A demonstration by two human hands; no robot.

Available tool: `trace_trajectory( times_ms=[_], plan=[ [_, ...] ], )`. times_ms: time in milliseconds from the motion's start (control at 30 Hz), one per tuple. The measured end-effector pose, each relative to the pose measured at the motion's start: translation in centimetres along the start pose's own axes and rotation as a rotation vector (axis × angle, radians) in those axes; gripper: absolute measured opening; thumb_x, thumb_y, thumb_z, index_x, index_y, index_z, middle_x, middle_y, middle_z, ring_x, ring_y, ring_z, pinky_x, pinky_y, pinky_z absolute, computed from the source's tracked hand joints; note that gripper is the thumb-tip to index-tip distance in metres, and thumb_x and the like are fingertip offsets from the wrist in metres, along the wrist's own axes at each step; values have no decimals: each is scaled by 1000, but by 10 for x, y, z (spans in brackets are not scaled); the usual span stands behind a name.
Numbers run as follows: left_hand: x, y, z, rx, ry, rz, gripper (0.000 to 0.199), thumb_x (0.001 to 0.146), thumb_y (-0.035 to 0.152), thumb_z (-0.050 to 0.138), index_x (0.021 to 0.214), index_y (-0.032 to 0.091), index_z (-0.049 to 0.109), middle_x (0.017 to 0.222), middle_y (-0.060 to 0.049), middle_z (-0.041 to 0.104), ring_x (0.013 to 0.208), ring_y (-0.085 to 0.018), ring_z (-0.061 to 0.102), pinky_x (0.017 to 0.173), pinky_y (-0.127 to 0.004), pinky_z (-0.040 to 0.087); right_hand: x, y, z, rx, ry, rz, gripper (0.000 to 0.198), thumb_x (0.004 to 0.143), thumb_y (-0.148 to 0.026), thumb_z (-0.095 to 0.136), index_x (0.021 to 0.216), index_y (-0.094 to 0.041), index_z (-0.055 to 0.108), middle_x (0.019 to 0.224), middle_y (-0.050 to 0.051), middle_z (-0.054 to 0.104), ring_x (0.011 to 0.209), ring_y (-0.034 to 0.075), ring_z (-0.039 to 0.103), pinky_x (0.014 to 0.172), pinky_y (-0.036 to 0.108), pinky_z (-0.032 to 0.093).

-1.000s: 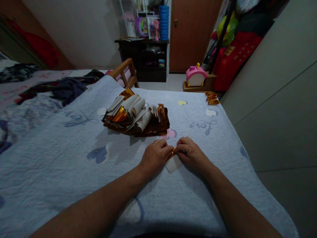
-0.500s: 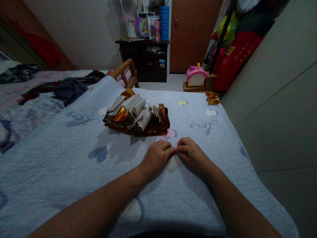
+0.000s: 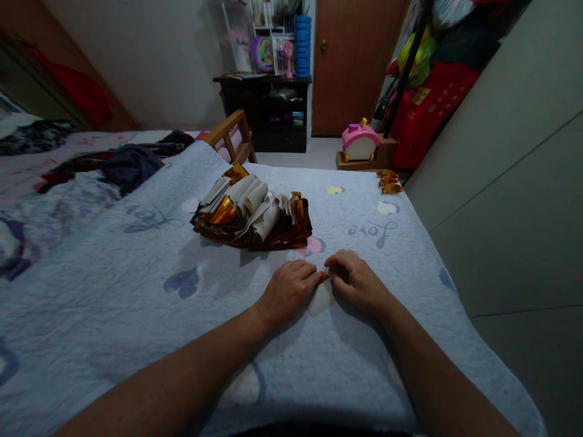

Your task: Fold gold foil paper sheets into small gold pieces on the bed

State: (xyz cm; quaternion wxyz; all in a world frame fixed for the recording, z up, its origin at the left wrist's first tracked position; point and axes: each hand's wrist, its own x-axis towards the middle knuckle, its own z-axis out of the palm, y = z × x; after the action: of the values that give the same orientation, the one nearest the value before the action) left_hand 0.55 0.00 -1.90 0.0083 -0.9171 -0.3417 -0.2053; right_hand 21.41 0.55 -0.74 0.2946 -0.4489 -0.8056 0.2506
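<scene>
The left hand (image 3: 289,286) has its thumb and fingers pinched together on a small folded paper (image 3: 320,301). The right hand (image 3: 359,280) is close by on the other side. Its thumb and pointing finger curl with a little gap between them, and the tips are right at the paper's shiny gold end. I cannot tell if they are squeezing it. The paper lies between the two hands, white on the near part and gold at the fold.

Under it all is a pale blue quilt (image 3: 182,352) with hearts on it. A curly word is printed past the right hand (image 3: 359,280); it looks like "Love", turned upside down. More curly writing is over on the left, too faint for me to read.

Past the left hand sits a big pile of papers (image 3: 248,188), white and gold, bent and spread like a fan. At the far right corner, some little gold folded pieces (image 3: 389,182) sit close together.

Farther off, I see a pink toy (image 3: 359,143) with yellow feet, a dark shelf (image 3: 282,138) and a brown door (image 3: 355,73). A red bag (image 3: 426,118) has gold marks too small to read.
</scene>
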Motion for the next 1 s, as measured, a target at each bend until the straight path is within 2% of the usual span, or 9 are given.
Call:
trace_trajectory(
  times_ms=[100,200,767,900,1000],
  plan=[
    [0,1,-1,-6,-4,-3,15,99,22,58,107,16,69,93,-6,72,91,-22,65,79,-36,53,1,-1,1,-55,-23,11,19,77,-2,55,86,-18,61,86,5,62,85,20,53,78,34,42],
    [0,2,-2,-2,-4,-9,15,99,22,57,104,16,69,92,-6,73,90,-22,66,78,-36,53,2,-1,3,-80,-35,7,19,81,-2,55,82,-19,61,86,4,61,86,20,52,79,33,41],
    [0,1,-5,17,-39,0,15,99,21,56,104,17,70,90,-5,72,89,-22,66,76,-35,51,-1,3,-4,-113,-84,-36,28,80,-2,54,87,-20,74,88,6,65,89,21,57,84,38,44],
    [0,2,-6,25,-34,15,17,100,21,54,107,17,69,90,-5,72,89,-21,66,75,-35,52,0,6,-4,-18,-8,15,26,83,-4,50,87,-20,70,87,5,64,88,20,58,83,36,45],
    [1,2,-6,37,-35,24,16,100,20,55,107,17,69,90,-6,72,89,-22,66,75,-35,52,2,6,-1,-65,96,73,19,89,-12,50,92,-19,67,91,7,63,91,22,56,85,38,44]
  ],
)
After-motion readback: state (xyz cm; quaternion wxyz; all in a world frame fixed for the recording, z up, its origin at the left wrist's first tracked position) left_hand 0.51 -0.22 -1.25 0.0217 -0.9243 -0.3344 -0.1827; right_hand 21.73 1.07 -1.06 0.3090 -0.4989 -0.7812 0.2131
